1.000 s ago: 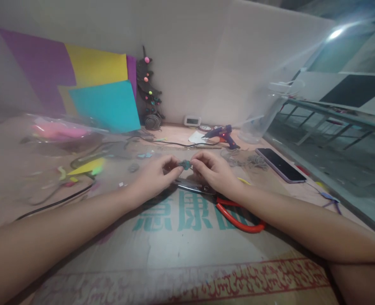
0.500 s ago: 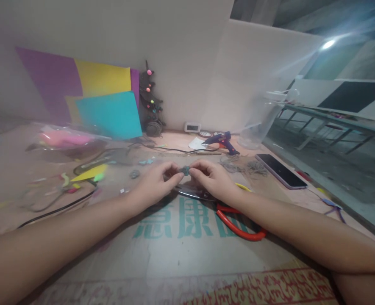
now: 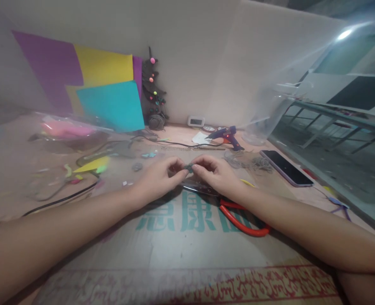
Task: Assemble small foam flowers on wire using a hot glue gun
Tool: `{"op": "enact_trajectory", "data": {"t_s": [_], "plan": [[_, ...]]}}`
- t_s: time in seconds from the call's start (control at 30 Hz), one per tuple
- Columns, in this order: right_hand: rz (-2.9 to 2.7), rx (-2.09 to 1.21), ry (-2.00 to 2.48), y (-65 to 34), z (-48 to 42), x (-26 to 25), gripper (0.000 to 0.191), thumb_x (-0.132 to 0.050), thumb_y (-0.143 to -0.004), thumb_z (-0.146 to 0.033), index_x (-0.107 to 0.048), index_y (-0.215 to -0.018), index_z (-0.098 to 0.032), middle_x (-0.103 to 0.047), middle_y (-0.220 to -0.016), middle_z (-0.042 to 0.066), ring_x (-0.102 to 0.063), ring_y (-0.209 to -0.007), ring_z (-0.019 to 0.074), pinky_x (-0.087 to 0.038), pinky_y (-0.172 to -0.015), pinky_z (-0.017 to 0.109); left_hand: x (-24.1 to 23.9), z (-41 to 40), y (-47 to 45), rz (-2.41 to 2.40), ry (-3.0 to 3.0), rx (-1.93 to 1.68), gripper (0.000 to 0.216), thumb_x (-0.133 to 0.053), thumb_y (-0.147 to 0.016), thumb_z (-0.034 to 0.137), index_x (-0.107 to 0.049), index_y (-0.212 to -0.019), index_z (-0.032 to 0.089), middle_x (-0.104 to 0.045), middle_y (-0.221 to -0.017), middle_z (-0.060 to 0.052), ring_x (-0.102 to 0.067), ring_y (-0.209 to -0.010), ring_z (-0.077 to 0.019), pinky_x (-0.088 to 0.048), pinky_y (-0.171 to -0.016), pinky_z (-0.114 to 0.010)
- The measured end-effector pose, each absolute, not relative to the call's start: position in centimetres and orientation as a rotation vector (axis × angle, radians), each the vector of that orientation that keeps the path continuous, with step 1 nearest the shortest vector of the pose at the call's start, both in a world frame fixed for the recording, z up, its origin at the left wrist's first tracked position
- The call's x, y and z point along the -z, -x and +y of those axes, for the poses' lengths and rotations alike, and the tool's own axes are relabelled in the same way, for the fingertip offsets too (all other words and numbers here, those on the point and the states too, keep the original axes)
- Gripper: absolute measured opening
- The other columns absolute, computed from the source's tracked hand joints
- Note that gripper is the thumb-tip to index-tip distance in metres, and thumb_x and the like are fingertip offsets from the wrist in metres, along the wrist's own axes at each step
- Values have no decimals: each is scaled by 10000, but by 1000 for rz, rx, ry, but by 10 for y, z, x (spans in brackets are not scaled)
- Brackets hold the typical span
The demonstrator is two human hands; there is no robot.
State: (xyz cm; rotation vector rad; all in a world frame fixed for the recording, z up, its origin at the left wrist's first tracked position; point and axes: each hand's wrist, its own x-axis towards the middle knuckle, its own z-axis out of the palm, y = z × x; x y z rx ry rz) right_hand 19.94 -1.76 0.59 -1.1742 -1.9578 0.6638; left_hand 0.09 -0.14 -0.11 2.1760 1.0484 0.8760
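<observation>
Between my fingertips is a small dark grey-green piece (image 3: 189, 168), too small and blurred to name, perhaps a bit of cord. My left hand (image 3: 162, 177) pinches it from the left with thumb and forefinger. From the right, my right hand (image 3: 218, 173) pinches the same piece, the two sets of fingertips almost meeting. Just below the hands lie scissors with red handles (image 3: 245, 225), their blades partly covered by my right hand and wrist. A small grey coil (image 3: 137, 167) rests on the board left of my left hand.
Behind the hands are a dark glue gun (image 3: 226, 136), a small white clock (image 3: 196, 121) and tangled grey cord (image 3: 261, 163). A phone (image 3: 287, 168) lies right. A small decorated tree (image 3: 155, 95) and coloured sheets (image 3: 111, 106) stand at the wall. Scraps and a black cable (image 3: 63, 199) lie left.
The camera view has tilted and shifted a little, so the scene sits slightly higher and farther right. Both hands keep the small piece pinched; the fingers have moved only slightly around it.
</observation>
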Motion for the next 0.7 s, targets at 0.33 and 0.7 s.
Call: {"op": "enact_trajectory", "data": {"t_s": [0.33, 0.7], "plan": [[-1971, -677, 1162, -198, -18, -8, 163, -551, -889, -303, -654, -884, -177, -655, -690, -9, -553, -582, 109, -418, -548, 226, -1, -3, -1, 1046, -2204, -871, 194, -528, -866, 358, -580, -782, 192, -643, -774, -4, -581, -760, -180, -433, -689, -281], [-1974, -642, 1170, -197, -18, -8, 139, -582, -866, -292, -638, -828, -171, -645, -703, -11, -539, -599, 102, -408, -553, 219, 0, -3, -2, 1046, -2193, -861, 175, -530, -857, 339, -583, -790, 186, -645, -761, -7, -575, -729, -172, -422, -673, -280]]}}
